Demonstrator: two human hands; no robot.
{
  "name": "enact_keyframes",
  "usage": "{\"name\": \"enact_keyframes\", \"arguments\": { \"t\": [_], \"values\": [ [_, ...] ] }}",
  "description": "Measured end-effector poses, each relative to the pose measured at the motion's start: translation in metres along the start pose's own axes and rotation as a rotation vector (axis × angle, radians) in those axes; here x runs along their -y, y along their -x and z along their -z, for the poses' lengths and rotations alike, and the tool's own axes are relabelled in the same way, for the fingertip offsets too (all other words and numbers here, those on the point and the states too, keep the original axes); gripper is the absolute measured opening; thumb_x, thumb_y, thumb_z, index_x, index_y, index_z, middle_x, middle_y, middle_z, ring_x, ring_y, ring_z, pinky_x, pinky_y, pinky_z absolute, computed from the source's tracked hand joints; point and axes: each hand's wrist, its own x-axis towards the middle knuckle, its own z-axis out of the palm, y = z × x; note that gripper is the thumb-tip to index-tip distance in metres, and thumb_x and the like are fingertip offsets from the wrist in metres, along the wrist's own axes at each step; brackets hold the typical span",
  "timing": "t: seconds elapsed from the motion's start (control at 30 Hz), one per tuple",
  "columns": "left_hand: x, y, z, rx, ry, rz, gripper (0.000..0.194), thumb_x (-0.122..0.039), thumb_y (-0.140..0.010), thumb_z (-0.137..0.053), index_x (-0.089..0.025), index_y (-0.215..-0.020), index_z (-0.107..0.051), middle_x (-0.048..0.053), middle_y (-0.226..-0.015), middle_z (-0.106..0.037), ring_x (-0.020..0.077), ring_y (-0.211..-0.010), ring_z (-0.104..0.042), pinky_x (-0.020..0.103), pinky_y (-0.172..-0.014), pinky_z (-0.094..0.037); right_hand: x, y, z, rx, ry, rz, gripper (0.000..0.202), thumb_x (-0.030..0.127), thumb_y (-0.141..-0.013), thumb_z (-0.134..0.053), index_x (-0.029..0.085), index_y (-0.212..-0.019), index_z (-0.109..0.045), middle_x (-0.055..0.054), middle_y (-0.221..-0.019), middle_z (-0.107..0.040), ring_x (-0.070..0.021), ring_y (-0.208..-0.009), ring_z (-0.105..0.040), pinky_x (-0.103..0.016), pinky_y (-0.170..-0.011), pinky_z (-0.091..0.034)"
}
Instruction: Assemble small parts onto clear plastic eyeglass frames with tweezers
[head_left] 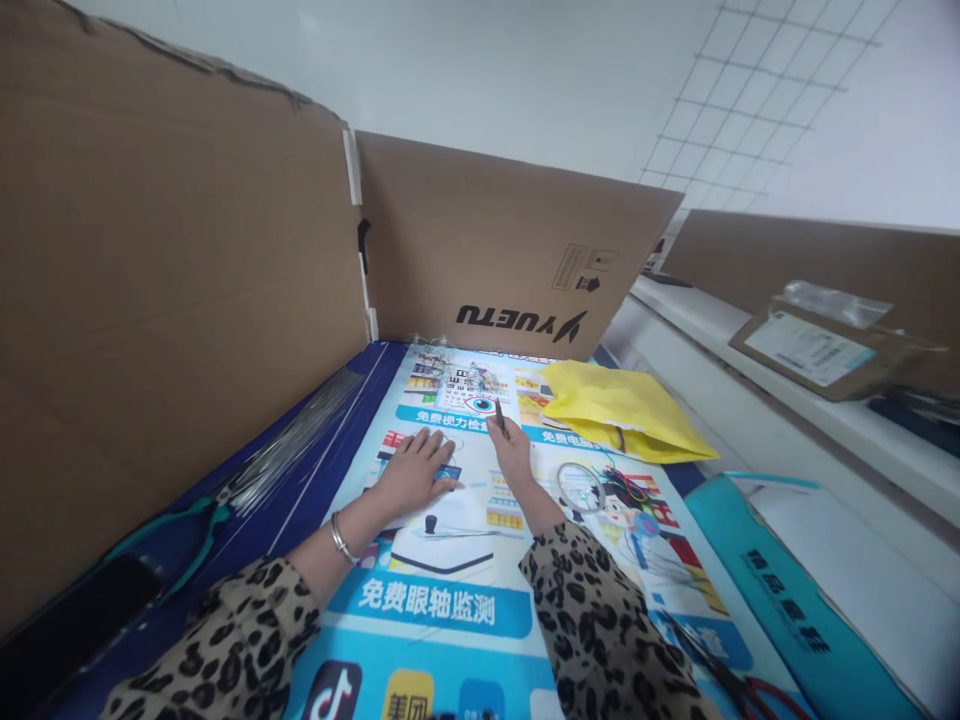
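My left hand [414, 474] lies palm down with its fingers stretched out on the printed poster [442, 602] that covers the table. To the right of it, my right hand [513, 450] is closed around a slim dark pen-like tool [500, 412], whose upper end points away from me. Its exact kind is not clear. A small black knob-like piece [430, 524] and thin pale wires [469, 532] lie just below the left hand. Beyond both hands, a tangle of fine wire [487, 380] rests on the poster.
Right of my right hand are a clear ring-shaped roll [580, 487], coloured cords [628, 484] and a yellow bag [615, 402]. Red-handled scissors [724, 665] lie nearer, beside a teal box [806, 600]. Teal-handled pliers [214, 520] and metal wires [300, 440] lie left. Cardboard panels [480, 240] stand behind.
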Motion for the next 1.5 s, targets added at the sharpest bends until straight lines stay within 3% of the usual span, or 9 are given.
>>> {"name": "enact_keyframes", "arguments": {
  "t": [0.23, 0.33, 0.53, 0.67, 0.8, 0.97, 1.07, 1.33, 1.5],
  "values": [
    [0.007, 0.001, -0.005, -0.043, -0.027, 0.104, 0.057, -0.056, -0.081, -0.032, -0.026, -0.129, -0.037, 0.01, -0.136, -0.038, 0.0295, -0.126, -0.027, 0.048, -0.099, -0.02, 0.006, -0.003, -0.005, 0.142, 0.144, 0.14, 0.029, 0.03, -0.074, -0.052, 0.021, -0.1, -0.062, -0.003, -0.098, -0.063, -0.0176, -0.093, -0.049, -0.028, -0.084, -0.034],
    [0.011, -0.005, -0.006, -0.069, -0.042, 0.164, 0.056, -0.055, -0.081, -0.034, -0.023, -0.127, -0.041, 0.011, -0.134, -0.039, 0.0302, -0.126, -0.028, 0.049, -0.098, -0.021, 0.009, -0.005, -0.008, 0.177, 0.193, 0.186, 0.027, 0.027, -0.069, -0.058, 0.024, -0.096, -0.064, 0.0, -0.1, -0.063, -0.0183, -0.095, -0.049, -0.029, -0.084, -0.033],
    [0.011, -0.004, 0.014, -0.131, 0.016, 0.146, 0.04, -0.039, -0.083, -0.041, -0.021, -0.117, -0.05, 0.01, -0.129, -0.046, 0.026, -0.122, -0.034, 0.042, -0.097, -0.025, 0.002, -0.005, -0.004, 0.046, 0.21, 0.18, 0.03, 0.034, -0.081, -0.045, 0.018, -0.099, -0.062, -0.006, -0.095, -0.063, -0.0186, -0.087, -0.052, -0.03, -0.082, -0.036],
    [-0.002, 0.005, 0.033, 0.085, 0.14, -0.024, 0.027, -0.033, -0.083, -0.044, -0.017, -0.099, -0.058, 0.008, -0.099, -0.061, 0.0204, -0.096, -0.053, 0.032, -0.084, -0.037, -0.004, 0.0, 0.0, 0.018, 0.199, 0.152, 0.033, 0.04, -0.082, -0.042, 0.017, -0.097, -0.061, -0.006, -0.091, -0.063, -0.0186, -0.086, -0.052, -0.03, -0.079, -0.037],
    [-0.025, 0.017, 0.05, 0.326, 0.144, -0.17, 0.025, -0.034, -0.077, -0.051, -0.019, -0.094, -0.059, 0.006, -0.095, -0.06, 0.0209, -0.089, -0.054, 0.029, -0.072, -0.04, -0.007, 0.006, 0.001, 0.056, 0.191, 0.125, 0.033, 0.045, -0.079, -0.045, 0.019, -0.089, -0.063, -0.004, -0.083, -0.062, -0.0171, -0.079, -0.053, -0.027, -0.071, -0.038],
    [-0.061, 0.035, 0.067, 0.436, 0.047, -0.189, 0.065, -0.056, -0.056, -0.063, -0.014, -0.105, -0.053, 0.013, -0.106, -0.055, 0.0291, -0.099, -0.047, 0.036, -0.076, -0.04, -0.008, 0.012, 0.004, 0.1, 0.181, 0.091, 0.034, 0.049, -0.077, -0.047, 0.02, -0.085, -0.062, -0.001, -0.076, -0.059, -0.014, -0.069, -0.051, -0.024, -0.063, -0.037],
    [-0.079, 0.044, 0.071, 0.481, 0.033, -0.239, 0.084, -0.059, -0.047, -0.067, -0.013, -0.114, -0.046, 0.014, -0.112, -0.051, 0.031, -0.101, -0.044, 0.04, -0.078, -0.039, -0.007, 0.014, 0.005, 0.132, 0.179, 0.087, 0.032, 0.049, -0.074, -0.051, 0.02, -0.081, -0.063, 0.0, -0.073, -0.057, -0.0128, -0.066, -0.05, -0.023, -0.061, -0.036],
    [-0.082, 0.042, 0.066, 0.425, -0.041, -0.268, 0.038, -0.023, -0.064, -0.054, -0.011, -0.1, -0.054, 0.013, -0.1, -0.053, 0.0276, -0.093, -0.047, 0.036, -0.069, -0.043, -0.001, 0.014, 0.007, 0.152, 0.179, 0.089, 0.029, 0.047, -0.072, -0.053, 0.019, -0.078, -0.061, 0.0, -0.069, -0.053, -0.013, -0.066, -0.048, -0.023, -0.06, -0.035],
    [-0.076, 0.032, 0.06, 0.384, -0.08, -0.234, 0.029, -0.01, -0.068, -0.043, -0.01, -0.095, -0.054, 0.013, -0.092, -0.055, 0.0258, -0.086, -0.05, 0.035, -0.065, -0.043, 0.0, 0.013, 0.007, 0.173, 0.21, 0.112, 0.026, 0.045, -0.072, -0.054, 0.019, -0.073, -0.06, 0.001, -0.067, -0.051, -0.0125, -0.065, -0.046, -0.023, -0.058, -0.032]
  ]
}}
